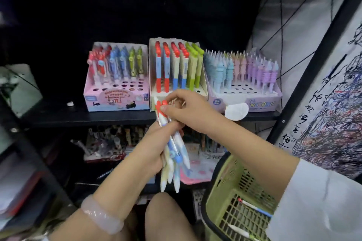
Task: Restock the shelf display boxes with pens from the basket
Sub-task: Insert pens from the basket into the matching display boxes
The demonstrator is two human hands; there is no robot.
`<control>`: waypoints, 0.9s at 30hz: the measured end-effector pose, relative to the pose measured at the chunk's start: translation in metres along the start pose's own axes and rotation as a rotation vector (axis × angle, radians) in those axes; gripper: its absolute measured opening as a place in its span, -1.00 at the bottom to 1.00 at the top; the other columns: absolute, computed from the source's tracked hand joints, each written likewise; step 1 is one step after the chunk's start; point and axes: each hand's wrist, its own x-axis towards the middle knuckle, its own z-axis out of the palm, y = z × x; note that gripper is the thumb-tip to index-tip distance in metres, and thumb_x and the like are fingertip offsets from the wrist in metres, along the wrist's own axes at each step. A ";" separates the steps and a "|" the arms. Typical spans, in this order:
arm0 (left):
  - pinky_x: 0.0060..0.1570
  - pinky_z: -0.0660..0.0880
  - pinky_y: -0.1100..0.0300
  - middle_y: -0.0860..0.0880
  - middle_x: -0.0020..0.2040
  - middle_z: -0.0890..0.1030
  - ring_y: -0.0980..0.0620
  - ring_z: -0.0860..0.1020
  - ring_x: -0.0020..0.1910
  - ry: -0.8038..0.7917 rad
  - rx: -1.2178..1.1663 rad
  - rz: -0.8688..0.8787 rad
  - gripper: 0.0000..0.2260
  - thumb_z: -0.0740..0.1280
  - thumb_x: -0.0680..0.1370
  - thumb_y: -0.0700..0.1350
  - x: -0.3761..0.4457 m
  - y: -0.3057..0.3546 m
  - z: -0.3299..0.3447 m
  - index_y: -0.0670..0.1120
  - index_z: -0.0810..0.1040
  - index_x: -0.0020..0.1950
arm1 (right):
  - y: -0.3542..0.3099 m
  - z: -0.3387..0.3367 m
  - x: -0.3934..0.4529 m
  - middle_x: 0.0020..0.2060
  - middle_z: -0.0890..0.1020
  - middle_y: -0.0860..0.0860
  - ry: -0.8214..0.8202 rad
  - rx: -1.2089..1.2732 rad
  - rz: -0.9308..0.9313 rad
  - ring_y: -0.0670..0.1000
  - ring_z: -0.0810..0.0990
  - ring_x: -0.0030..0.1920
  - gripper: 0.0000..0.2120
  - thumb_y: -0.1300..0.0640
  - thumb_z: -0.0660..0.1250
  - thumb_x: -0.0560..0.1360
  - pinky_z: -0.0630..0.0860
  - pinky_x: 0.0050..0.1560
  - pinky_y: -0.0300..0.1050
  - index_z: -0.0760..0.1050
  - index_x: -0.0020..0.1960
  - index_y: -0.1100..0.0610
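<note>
Fingers of the left hand clasp a bundle of pens, pastel-barrelled; the right hand pinches the red-topped pen at the bundle's far end.

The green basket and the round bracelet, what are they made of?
The green basket looks like moulded plastic: matte, with a regular grid of holes in its walls. The bracelet on the left wrist looks like pale pink polished stone, perhaps jade, or glass: it is smooth, glossy and slightly see-through. Which one, the view cannot settle.
</note>
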 end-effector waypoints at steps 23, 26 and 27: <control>-0.41 0.52 0.28 0.01 -0.30 0.67 0.11 0.64 -0.34 0.109 -0.127 0.118 -0.73 0.44 0.28 -0.04 -0.002 0.048 -0.109 -0.05 0.63 -0.05 | -0.036 0.090 0.076 -0.42 0.50 -0.10 -0.047 0.535 0.085 -0.12 0.44 -0.35 -0.72 0.09 0.15 0.61 0.39 -0.34 -0.32 0.51 -0.22 0.11; -0.31 0.52 0.21 0.00 -0.27 0.68 0.07 0.64 -0.25 0.176 -0.040 0.133 -0.80 0.44 0.37 -0.07 0.002 0.049 -0.121 -0.06 0.62 -0.02 | -0.041 0.093 0.080 -0.52 0.48 -0.09 -0.047 0.599 0.106 -0.13 0.46 -0.46 -0.68 0.08 0.24 0.57 0.45 -0.41 -0.31 0.52 -0.35 0.09; -0.26 0.51 0.19 0.01 -0.25 0.68 0.05 0.64 -0.22 0.189 -0.020 0.142 -0.83 0.43 0.41 -0.09 0.004 0.050 -0.124 -0.06 0.62 -0.01 | -0.043 0.094 0.081 -0.50 0.49 -0.07 -0.060 0.617 0.092 -0.14 0.48 -0.46 -0.69 0.08 0.27 0.56 0.47 -0.41 -0.32 0.52 -0.35 0.09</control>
